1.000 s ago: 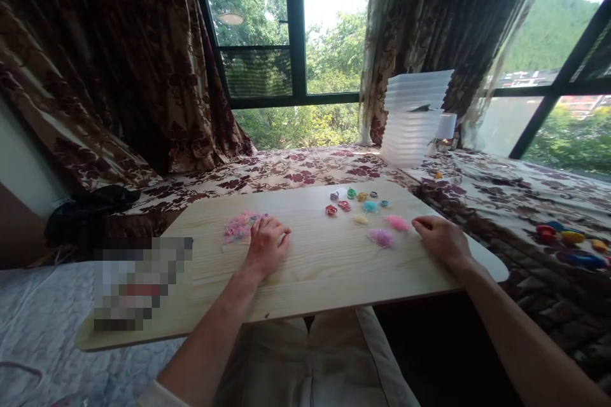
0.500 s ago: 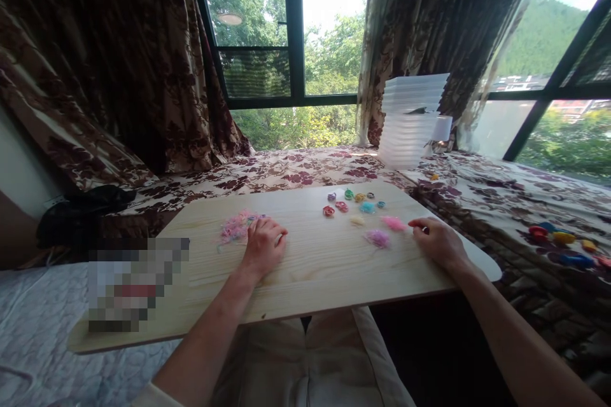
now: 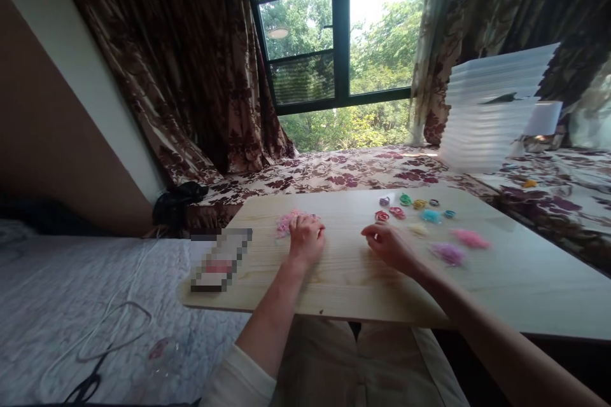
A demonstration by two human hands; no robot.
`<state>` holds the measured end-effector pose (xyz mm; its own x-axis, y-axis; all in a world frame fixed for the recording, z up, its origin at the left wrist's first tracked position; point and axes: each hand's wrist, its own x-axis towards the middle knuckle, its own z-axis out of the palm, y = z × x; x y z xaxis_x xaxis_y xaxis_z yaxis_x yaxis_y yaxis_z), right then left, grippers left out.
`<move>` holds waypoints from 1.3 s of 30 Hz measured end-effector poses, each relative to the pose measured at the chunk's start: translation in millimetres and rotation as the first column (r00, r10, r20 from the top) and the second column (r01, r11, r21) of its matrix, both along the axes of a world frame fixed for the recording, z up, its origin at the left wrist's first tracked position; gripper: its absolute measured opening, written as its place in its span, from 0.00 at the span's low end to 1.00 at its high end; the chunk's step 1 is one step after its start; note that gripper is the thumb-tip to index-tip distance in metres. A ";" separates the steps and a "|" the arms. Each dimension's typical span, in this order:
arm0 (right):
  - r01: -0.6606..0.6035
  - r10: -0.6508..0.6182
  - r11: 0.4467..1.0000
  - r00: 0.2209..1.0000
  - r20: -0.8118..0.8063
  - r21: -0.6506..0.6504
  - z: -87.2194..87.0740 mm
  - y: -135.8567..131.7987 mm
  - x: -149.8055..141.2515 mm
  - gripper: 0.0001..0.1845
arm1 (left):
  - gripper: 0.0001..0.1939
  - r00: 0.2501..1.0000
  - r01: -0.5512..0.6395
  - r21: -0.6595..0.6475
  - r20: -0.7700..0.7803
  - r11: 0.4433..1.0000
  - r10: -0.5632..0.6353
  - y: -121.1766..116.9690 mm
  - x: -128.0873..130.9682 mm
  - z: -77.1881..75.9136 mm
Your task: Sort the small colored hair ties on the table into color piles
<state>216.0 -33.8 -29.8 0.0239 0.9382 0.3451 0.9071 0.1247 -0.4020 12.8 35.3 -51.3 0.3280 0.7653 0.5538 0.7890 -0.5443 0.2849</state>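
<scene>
My left hand (image 3: 306, 238) rests at the right edge of a loose pile of mixed, mostly pink small bands (image 3: 286, 222), which look like rubber bands. Its fingers are bent down onto the pile, and whatever they grip is hidden. My right hand (image 3: 392, 248) hovers over the board's middle, thumb and forefinger curled together with nothing visible in them. Right of it lie a purple pile (image 3: 447, 254), a pink pile (image 3: 470, 239) and a small cream pile (image 3: 418, 229). Behind these sit several coloured bunches, among them a green one (image 3: 405, 200) and a light-blue one (image 3: 431, 215).
The piles lie on a pale wooden table board (image 3: 344, 292). A blurred-out flat item (image 3: 222, 261) is at its left end. White cables (image 3: 121, 305) trail over the quilted bed at left. A tall white pleated lamp (image 3: 487, 114) stands behind the board at right.
My right hand has moved left, away from the pink pile toward my left hand. My left hand stays at the mixed pile. The view has turned left.
</scene>
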 end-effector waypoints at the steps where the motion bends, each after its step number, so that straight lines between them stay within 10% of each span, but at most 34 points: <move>1: -0.007 0.007 0.999 1.000 0.009 -0.034 -2.4 8.6 -8.1 0.14 | 0.09 0.999 -0.051 -0.001 0.007 0.999 0.051 3.8 -5.6 2.0; 9: 0.075 -0.067 0.996 0.988 0.137 -0.054 -12.4 23.6 -25.4 0.16 | 0.11 0.960 -0.234 -0.065 -0.173 0.970 0.220 33.6 -39.4 27.9; 22: 0.081 -0.071 0.995 0.986 0.152 -0.063 -14.7 22.8 -25.9 0.16 | 0.10 0.953 -0.059 -0.234 -0.303 0.970 -0.015 43.0 -11.2 28.9; 39: 0.080 -0.069 0.995 0.986 0.152 -0.065 -16.0 23.8 -25.4 0.15 | 0.14 0.811 0.003 -0.103 -0.582 0.995 -0.062 45.3 -0.8 42.6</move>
<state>190.6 -10.0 -45.8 0.0480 0.9579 0.2831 0.9633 0.0306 -0.2668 12.1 80.6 -8.7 0.5922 0.7861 0.1769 0.8050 -0.5674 -0.1734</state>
